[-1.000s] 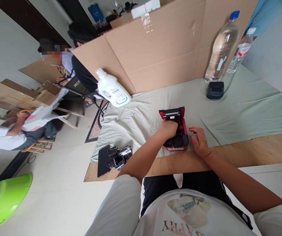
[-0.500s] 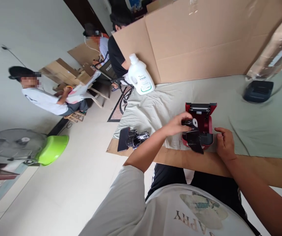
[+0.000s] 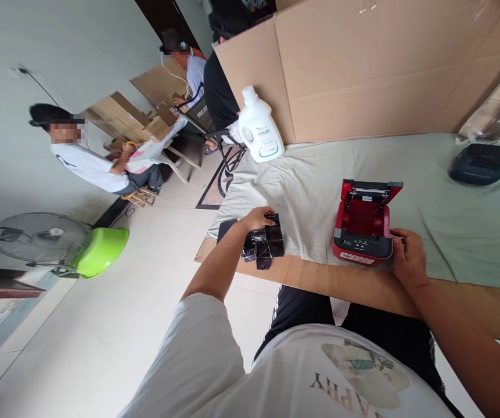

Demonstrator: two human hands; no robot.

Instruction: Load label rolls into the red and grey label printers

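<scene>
My left hand point(image 3: 259, 219) is closed on a black roll point(image 3: 274, 233) with a loose flap, held low at the left of the table over other black rolls point(image 3: 254, 247). Its fingertips are partly hidden. A red and black label printer point(image 3: 363, 247) stands with its lid up and its inner bay bare. My right hand point(image 3: 410, 258) is at the printer's right side, fingers curled against the casing.
A white jug point(image 3: 261, 128) stands at the far left of the cloth-covered table point(image 3: 315, 168), before a cardboard screen point(image 3: 376, 75). A dark device point(image 3: 480, 164) with a cable lies at the right. Several people sit beyond; a fan point(image 3: 40, 241) and green basin point(image 3: 104, 249) stand left.
My left hand has carried the black roll from over the printer leftward to the other rolls. My right hand has come against the printer's side. The view has shifted a little.
</scene>
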